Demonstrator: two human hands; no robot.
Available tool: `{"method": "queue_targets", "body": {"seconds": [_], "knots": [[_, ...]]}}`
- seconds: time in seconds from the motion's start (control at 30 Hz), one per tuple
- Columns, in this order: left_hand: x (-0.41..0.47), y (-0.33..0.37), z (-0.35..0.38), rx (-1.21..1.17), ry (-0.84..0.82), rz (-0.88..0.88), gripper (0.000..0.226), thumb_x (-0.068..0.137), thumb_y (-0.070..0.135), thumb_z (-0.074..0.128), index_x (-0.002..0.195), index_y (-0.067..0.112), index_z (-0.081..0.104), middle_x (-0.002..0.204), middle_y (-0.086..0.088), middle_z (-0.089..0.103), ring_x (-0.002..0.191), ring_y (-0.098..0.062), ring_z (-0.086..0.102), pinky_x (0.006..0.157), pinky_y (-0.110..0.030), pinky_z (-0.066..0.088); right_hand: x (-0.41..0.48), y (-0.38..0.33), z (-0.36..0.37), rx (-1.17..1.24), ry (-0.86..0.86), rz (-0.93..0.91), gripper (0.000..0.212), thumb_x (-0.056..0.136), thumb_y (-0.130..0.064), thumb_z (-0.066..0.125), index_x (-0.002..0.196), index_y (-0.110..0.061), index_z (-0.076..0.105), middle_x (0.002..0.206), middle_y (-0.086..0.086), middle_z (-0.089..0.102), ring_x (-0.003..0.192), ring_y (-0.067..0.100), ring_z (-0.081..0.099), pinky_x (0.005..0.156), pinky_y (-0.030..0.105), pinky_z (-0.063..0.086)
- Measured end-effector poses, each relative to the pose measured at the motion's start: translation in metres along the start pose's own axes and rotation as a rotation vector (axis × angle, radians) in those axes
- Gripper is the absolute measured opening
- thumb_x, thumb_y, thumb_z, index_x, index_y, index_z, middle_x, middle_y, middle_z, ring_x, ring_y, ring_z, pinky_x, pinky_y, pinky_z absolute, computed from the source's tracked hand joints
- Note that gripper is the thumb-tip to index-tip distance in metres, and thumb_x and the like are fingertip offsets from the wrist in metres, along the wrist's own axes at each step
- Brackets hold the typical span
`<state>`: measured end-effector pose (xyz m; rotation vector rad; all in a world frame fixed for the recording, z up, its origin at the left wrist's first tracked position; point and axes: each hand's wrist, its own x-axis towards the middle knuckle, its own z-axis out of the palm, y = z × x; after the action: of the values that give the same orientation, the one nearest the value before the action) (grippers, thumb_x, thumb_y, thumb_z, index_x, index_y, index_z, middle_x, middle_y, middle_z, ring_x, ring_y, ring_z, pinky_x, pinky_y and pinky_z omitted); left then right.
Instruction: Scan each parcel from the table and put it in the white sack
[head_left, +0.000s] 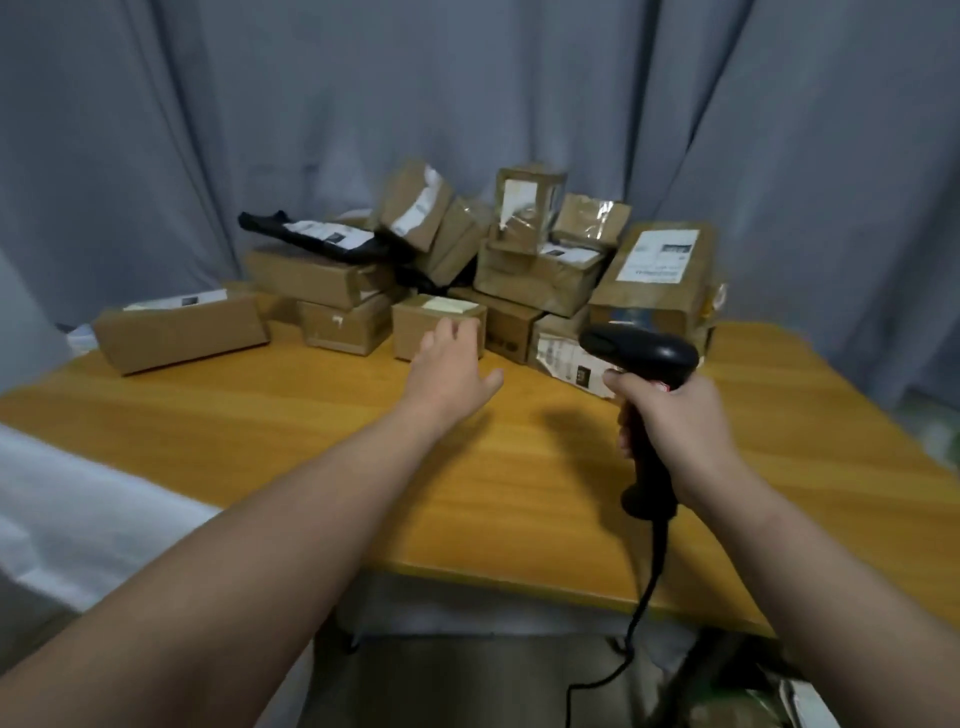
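Grey curtains hang behind a wooden table that spreads under both your forearms. Beyond your hands, a heap of cardboard parcels fills the table's far side. To the left of your left arm, white fabric, likely the white sack, lies at the table's edge; the blur keeps it uncertain. Your left hand reaches forward with fingers loosely spread, holding nothing, its fingertips at the front face of a small box with a pale label on top. Your right hand is wrapped firmly round the grip of a black scanner, whose head points left, between your hands and the pile. Its cable drops below your right wrist.
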<state>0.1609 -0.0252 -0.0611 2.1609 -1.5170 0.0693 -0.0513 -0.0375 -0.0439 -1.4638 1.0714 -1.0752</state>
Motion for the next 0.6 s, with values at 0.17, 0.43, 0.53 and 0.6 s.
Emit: {"method": "queue_targets", "body": {"seconds": [0.17, 0.43, 0.53, 0.6], "knots": [[0.071, -0.006, 0.025, 0.046, 0.006, -0.152, 0.075, 0.088, 0.05, 0.058, 0.146, 0.015, 0.027, 0.151, -0.014, 0.025, 0.137, -0.032, 0.026, 0.108, -0.043, 0.031, 0.04, -0.002, 0.021, 0.072, -0.063, 0.05, 0.019, 0.084, -0.024, 0.071, 0.081, -0.006, 0.065, 0.058, 0.009, 0.059, 0.045, 0.019, 0.056, 0.047, 0.029, 0.049], [0.15, -0.035, 0.03, 0.307, -0.209, -0.212, 0.087, 0.082, 0.078, 0.038, 0.152, 0.032, 0.017, 0.161, -0.01, 0.004, 0.146, -0.038, -0.007, 0.109, -0.068, -0.004, 0.102, 0.013, 0.04, 0.137, -0.088, 0.141, 0.02, 0.087, -0.025, 0.067, 0.087, -0.006, 0.063, 0.061, 0.006, 0.06, 0.05, 0.017, 0.058, 0.053, 0.028, 0.052], [0.161, -0.045, 0.037, 0.234, -0.321, -0.289, 0.089, 0.077, 0.083, 0.039, 0.151, 0.04, 0.014, 0.161, -0.01, -0.004, 0.144, -0.042, -0.011, 0.108, -0.071, -0.001, 0.109, 0.018, 0.045, 0.13, -0.106, 0.159, 0.02, 0.087, -0.026, 0.067, 0.087, -0.006, 0.063, 0.063, 0.007, 0.06, 0.052, 0.017, 0.058, 0.054, 0.028, 0.052], [0.163, -0.049, 0.042, 0.168, -0.311, -0.289, 0.088, 0.077, 0.078, 0.047, 0.15, 0.037, 0.019, 0.16, -0.013, 0.003, 0.143, -0.046, -0.004, 0.111, -0.067, 0.012, 0.11, 0.022, 0.046, 0.123, -0.117, 0.162, 0.021, 0.087, -0.026, 0.067, 0.087, -0.006, 0.063, 0.064, 0.007, 0.06, 0.054, 0.018, 0.059, 0.054, 0.028, 0.051]]}}
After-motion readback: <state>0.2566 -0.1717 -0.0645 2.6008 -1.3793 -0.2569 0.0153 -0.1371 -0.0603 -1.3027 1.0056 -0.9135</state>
